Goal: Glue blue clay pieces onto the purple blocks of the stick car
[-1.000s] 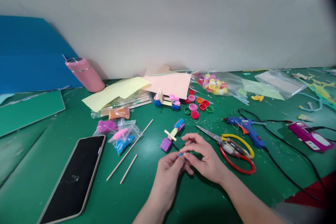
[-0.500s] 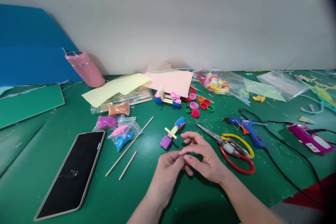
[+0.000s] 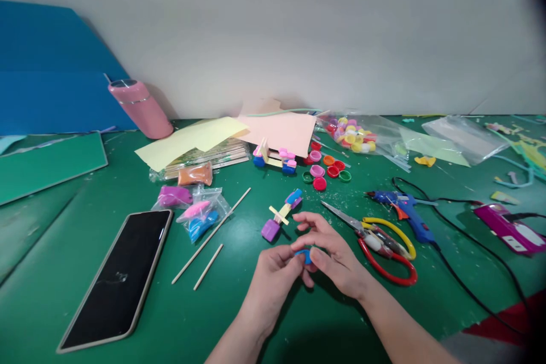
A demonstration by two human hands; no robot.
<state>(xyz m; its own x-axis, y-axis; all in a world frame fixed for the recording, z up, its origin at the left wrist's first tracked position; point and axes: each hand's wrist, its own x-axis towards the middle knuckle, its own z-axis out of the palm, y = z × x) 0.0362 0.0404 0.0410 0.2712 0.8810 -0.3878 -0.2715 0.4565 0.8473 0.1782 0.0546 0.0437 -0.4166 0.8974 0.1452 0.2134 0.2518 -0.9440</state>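
Observation:
A small piece of blue clay shows between my fingertips, partly hidden by them. My left hand pinches it from the left with thumb and forefinger. From the right, my right hand closes thumb and fingers on the same piece. Just beyond my hands lies a small stick model with a purple block at its near end and blue and purple at the far end. Farther back stands a second small model of pale sticks with blue and pink parts.
Scissors and a blue glue gun with its cord lie to the right. Bottle caps sit behind. On the left are a phone, two wooden sticks, bagged clay and a pink bottle.
My right thumb has shifted slightly right, so more of the blue clay shows between my fingers. Both hands otherwise stay in place; the view has tilted slightly.

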